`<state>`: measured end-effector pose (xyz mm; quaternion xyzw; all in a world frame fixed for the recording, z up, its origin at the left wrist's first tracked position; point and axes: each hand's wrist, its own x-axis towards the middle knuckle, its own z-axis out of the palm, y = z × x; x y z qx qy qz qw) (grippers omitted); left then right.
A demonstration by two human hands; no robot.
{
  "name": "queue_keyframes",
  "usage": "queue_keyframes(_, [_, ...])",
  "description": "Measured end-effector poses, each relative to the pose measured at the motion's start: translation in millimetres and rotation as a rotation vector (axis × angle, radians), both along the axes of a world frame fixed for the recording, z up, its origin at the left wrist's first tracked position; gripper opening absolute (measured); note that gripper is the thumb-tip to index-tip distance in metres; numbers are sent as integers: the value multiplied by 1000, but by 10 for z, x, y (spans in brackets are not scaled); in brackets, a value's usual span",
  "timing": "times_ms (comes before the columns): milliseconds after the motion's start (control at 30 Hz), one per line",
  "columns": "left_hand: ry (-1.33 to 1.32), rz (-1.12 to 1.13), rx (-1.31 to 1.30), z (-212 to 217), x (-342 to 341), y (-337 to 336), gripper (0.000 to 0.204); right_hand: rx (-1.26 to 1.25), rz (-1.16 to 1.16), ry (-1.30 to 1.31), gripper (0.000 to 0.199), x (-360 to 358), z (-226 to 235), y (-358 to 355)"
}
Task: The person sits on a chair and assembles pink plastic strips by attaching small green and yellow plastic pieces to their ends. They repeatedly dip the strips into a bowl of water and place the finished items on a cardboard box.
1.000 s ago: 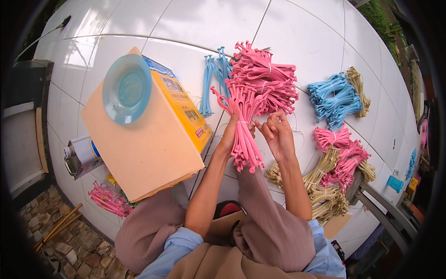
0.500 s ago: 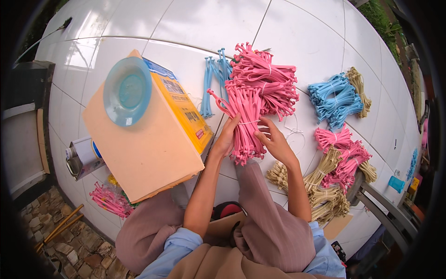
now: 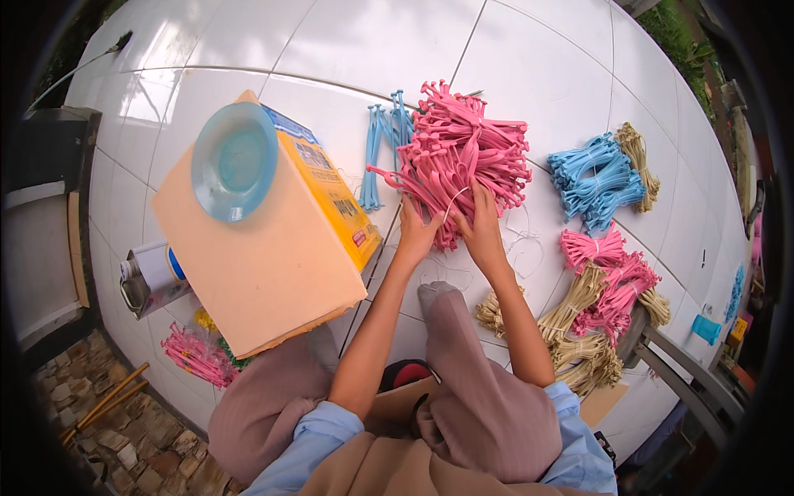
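Between my two hands is a bundle of pink looped straps (image 3: 437, 183) with knobbed ends, a white string around its middle. My left hand (image 3: 418, 230) grips its left side, and my right hand (image 3: 480, 225) has its fingers around the right side near the string. The bundle rests against a pile of pink strap bundles (image 3: 480, 136) just beyond, and their edges merge. Left of the pile lie blue straps (image 3: 374, 157) on the tiles. Thin white string (image 3: 523, 246) lies loose to the right of my right hand.
A box with a cardboard sheet (image 3: 256, 289) on top and a blue plate (image 3: 236, 161) stands at left, beside a metal can (image 3: 150, 281). Blue bundles (image 3: 595, 178), pink bundles (image 3: 620, 281) and beige bundles (image 3: 579, 355) lie at right, near a metal frame (image 3: 691, 372).
Both hands have moved forward, away from me, with the pink bundle, bringing it up against the pile. Its near end has tipped away from my knee.
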<state>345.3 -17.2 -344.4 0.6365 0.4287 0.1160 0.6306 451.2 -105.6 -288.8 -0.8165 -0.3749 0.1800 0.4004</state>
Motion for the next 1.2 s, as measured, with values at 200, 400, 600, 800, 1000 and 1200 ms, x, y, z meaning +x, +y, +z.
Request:
queue_keyframes(200, [77,38,155,52,-46,-124,79,32,-168,-11,40,-51,-93,-105])
queue_keyframes(400, [129,211,500,468,63,-232,65,53,-273,-51,18,79,-167,-252])
queue_keyframes(600, [-5,140,596,752,185,-115,43,58,-279,111,16,49,14,-206])
queue_keyframes(800, [16,-139,865,744,321,15,32,7,-242,68,14,91,-47,-177])
queue_keyframes(1000, [138,-113,925,532,183,51,30,3,-73,-195,21,-40,-199,-171])
queue_keyframes(1200, [197,-101,910,692,58,44,26,2,-15,-336,26,-79,94,-220])
